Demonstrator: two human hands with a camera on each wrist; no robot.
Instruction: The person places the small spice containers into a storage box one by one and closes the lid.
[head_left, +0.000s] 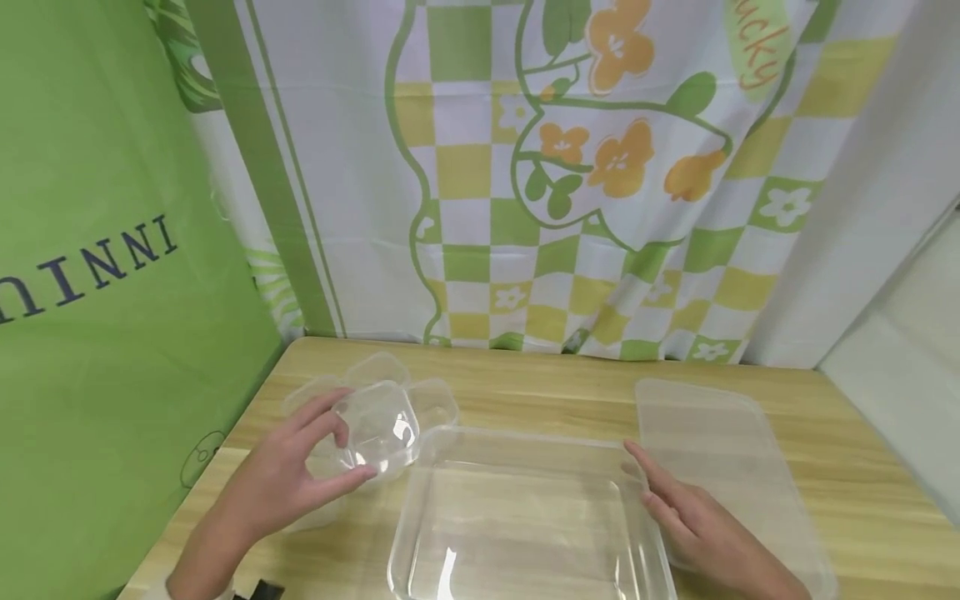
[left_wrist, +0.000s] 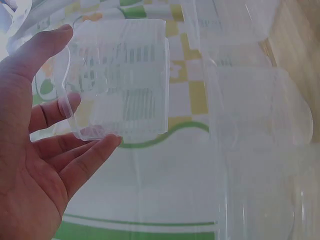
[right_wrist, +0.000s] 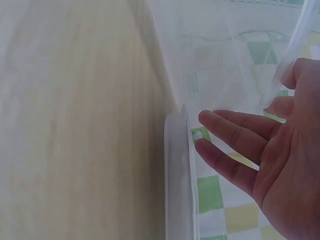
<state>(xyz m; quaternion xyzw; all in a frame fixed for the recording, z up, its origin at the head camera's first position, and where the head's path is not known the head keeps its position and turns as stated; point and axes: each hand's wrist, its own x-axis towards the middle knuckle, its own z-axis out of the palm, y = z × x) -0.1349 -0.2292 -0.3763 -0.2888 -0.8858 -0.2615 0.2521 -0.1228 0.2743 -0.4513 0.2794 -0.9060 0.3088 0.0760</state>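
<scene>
My left hand point(head_left: 277, 475) holds a small clear plastic container point(head_left: 386, 417) by its rim, thumb on one side and fingers on the other. In the left wrist view, that container point(left_wrist: 117, 80) is tilted and see-through, with nothing visible inside. A large clear plastic box point(head_left: 525, 437) stands in front of me at the table's middle. My right hand point(head_left: 697, 525) touches the box's right rim near the far corner. In the right wrist view, thumb and forefinger meet that rim point(right_wrist: 285, 65) while the other fingers extend loosely.
Several more small clear containers point(head_left: 435, 400) stand at the table's left, behind and below the held one. A flat translucent lid point(head_left: 720, 433) lies right of the box on the wooden table point(head_left: 540, 375). A patterned curtain point(head_left: 465, 225) hangs behind; green fabric point(head_left: 97, 375) covers the left.
</scene>
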